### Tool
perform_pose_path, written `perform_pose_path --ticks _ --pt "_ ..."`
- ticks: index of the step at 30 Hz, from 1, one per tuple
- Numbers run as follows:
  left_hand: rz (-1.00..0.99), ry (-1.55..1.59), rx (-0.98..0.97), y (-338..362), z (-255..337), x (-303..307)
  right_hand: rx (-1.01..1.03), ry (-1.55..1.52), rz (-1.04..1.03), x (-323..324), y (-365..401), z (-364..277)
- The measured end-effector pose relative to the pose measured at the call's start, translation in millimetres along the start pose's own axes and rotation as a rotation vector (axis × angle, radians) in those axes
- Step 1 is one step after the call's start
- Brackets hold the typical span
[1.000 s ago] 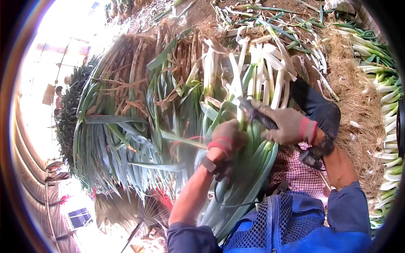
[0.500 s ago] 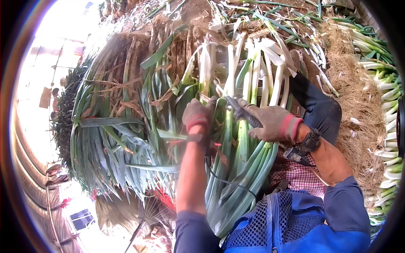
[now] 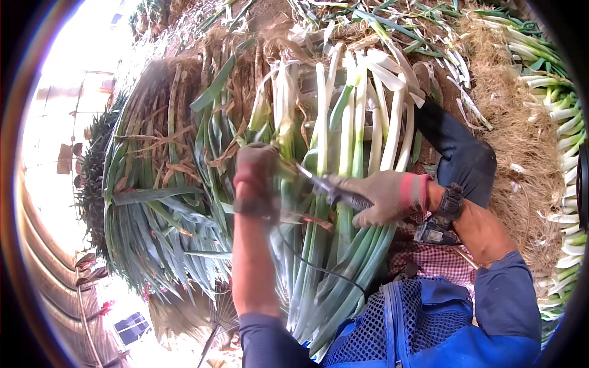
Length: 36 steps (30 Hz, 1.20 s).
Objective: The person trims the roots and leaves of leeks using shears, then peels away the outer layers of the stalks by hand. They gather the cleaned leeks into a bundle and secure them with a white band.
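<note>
My left hand (image 3: 256, 168), in a grey-brown glove with a red cuff, is closed like a fist at the top of the leafy part of a leek (image 3: 286, 138). Motion blurs its fingers. My right hand (image 3: 388, 195), gloved the same way, grips the dark handle of what looks like an air blow gun (image 3: 343, 194). Its thin metal tip points up and left, close to the leek by my left hand. Peeled leeks (image 3: 350, 138) with white shafts lie side by side just beyond the tool, their green leaves (image 3: 362, 251) trailing toward my lap.
A thick pile of unpeeled leeks (image 3: 159, 153) with dry brown skins stands on the left. Trimmed leeks (image 3: 567, 135) line the far right beside a mat of roots (image 3: 509, 165). A thin black hose (image 3: 319, 268) crosses the leaves. My bent knee (image 3: 472, 159) is at the right.
My left hand has moved left and turned, drawing away from the right hand. The blow gun has shifted slightly left and lower, its tip now clear of the peeled shafts.
</note>
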<state>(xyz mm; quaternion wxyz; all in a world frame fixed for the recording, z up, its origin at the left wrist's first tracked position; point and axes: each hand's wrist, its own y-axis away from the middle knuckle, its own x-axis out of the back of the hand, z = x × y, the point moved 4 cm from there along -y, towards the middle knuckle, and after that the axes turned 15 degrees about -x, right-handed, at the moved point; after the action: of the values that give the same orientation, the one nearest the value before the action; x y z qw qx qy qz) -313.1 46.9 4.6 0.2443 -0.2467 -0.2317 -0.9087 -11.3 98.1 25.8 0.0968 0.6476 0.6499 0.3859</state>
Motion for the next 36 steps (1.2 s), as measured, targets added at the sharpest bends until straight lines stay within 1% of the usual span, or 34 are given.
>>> perform_pose_path --ticks 1,2,3,4,5,6,8,9,11,12,13,14,15,16,17,18,19,21,23,25,27,28,29,30,31,32,33,34,36 --pt "0.063 0.103 0.015 -12 -4 9 -0.001 -0.007 -0.001 2 0 -4" --pt "0.056 0.211 0.103 -13 5 12 -0.07 0.053 0.008 6 0 -10" --pt "-0.023 0.188 0.035 -24 5 14 -0.138 0.115 0.017 10 -1 -14" --pt "-0.11 0.179 -0.204 -40 1 15 -0.151 0.12 0.069 13 -9 -14" --pt "-0.196 0.169 -0.444 -59 -6 16 -0.151 0.121 0.07 16 -12 -15" --pt "-0.195 0.17 -0.445 -75 0 18 -0.13 0.097 0.071 17 -14 -17" --pt "-0.453 1.141 -0.139 -96 13 7 -0.076 0.104 0.083 15 -20 -19" --pt "-0.451 1.144 -0.142 -97 36 5 -0.077 0.109 0.083 21 -22 -21" --pt "-0.129 1.193 -0.166 -81 103 2 -0.27 -0.018 0.07 36 -28 -18" --pt "-0.129 1.194 -0.165 -73 121 -4 -0.226 -0.075 0.218 36 -39 -6" --pt "0.037 1.044 -0.177 -67 131 -3 -0.142 -0.038 0.349 38 -46 -1" --pt "0.201 0.889 -0.19 -61 134 1 -0.146 -0.037 0.26 38 -45 -4" --pt "0.247 0.723 -0.251 -58 120 5 -0.149 -0.037 0.174 41 -38 -11" --pt "0.242 0.566 -0.241 -52 103 6 -0.182 -0.014 0.141 44 -29 -19" --pt "0.236 0.41 -0.227 -49 74 6 -0.18 -0.016 0.141 42 -35 -16" --pt "0.158 0.294 -0.3 -55 12 2 -0.187 -0.012 0.209 40 -44 -9" --pt "0.077 0.178 -0.376 -55 -35 -1 -0.195 -0.008 0.282 40 -53 -3" --pt "0.104 -0.434 -0.306 18 -25 -25 -0.201 0.0 0.307 52 -67 -4" --pt "0.07 -0.738 -0.286 47 -18 -38 -0.225 -0.017 0.372 71 -77 -13" --pt "0.095 -0.742 -0.276 41 -22 -41 -0.252 -0.016 0.41 89 -100 -16" --pt "0.024 -0.876 -0.282 33 -18 -46 -0.318 -0.025 0.409 111 -121 -19" --pt "-0.012 -0.911 -0.242 27 -16 -47 -0.319 -0.024 0.478 122 -136 -16" --pt "-0.015 -0.914 -0.245 23 -14 -49 -0.321 -0.027 0.545 131 -151 -11" --pt "-0.018 -0.966 -0.228 20 -13 -50 -0.336 -0.089 0.544 144 -148 -18" --pt "-0.018 -1.017 -0.208 17 -12 -51 -0.404 -0.155 0.421 155 -142 -17" --pt "-0.018 -1.019 -0.205 13 -13 -54 -0.374 -0.157 0.408 155 -157 -9" --pt "-0.015 -1.013 -0.144 8 -16 -56 -0.345 -0.157 0.396 155 -162 -5" --pt "-0.008 -1.004 -0.086 4 -19 -57 -0.299 -0.147 0.422 147 -161 1" --pt "-0.017 -0.969 -0.074 0 -17 -56 -0.233 -0.076 0.45 129 -149 3"
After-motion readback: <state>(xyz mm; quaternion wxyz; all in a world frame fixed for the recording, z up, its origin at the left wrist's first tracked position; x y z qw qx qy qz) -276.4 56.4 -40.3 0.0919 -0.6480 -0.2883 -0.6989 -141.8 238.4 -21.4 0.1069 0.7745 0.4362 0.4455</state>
